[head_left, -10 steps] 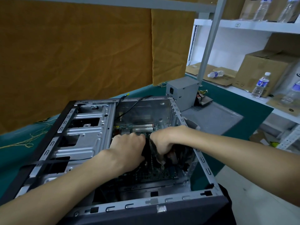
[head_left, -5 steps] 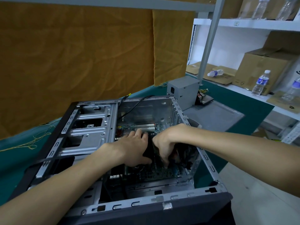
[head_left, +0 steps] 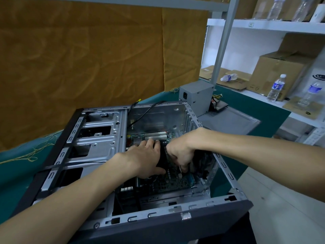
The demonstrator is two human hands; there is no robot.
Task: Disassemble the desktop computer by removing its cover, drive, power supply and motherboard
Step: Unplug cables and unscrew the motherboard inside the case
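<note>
At nine o'clock, loose yellow threads (head_left: 26, 154) lie on the green counter (head_left: 255, 106) in front of a hanging brown cloth (head_left: 88, 59). The open computer case (head_left: 98, 138) lies on its side in the middle of the counter, its drive bays empty at ten o'clock. Inside it the green motherboard (head_left: 168, 184) is fixed to the case floor, with a black cable (head_left: 146, 110) trailing over the far wall at twelve o'clock. The left hand (head_left: 146, 159) rests on the board with fingers spread flat and the thumb against a black block, seemingly a fan (head_left: 162, 159); whether it grips it cannot be told. Just beside it at three o'clock, the right hand (head_left: 181, 154) curls down, fingertips pinched narrow near a small connector; what they hold is unclear. Beyond the case at one o'clock stands the grey power supply (head_left: 197, 95), with the flat grey cover (head_left: 228, 122) lying beside it. Boxes (head_left: 277, 74) and water bottles (head_left: 276, 88) sit on the white shelf (head_left: 263, 25) at two o'clock.
</note>
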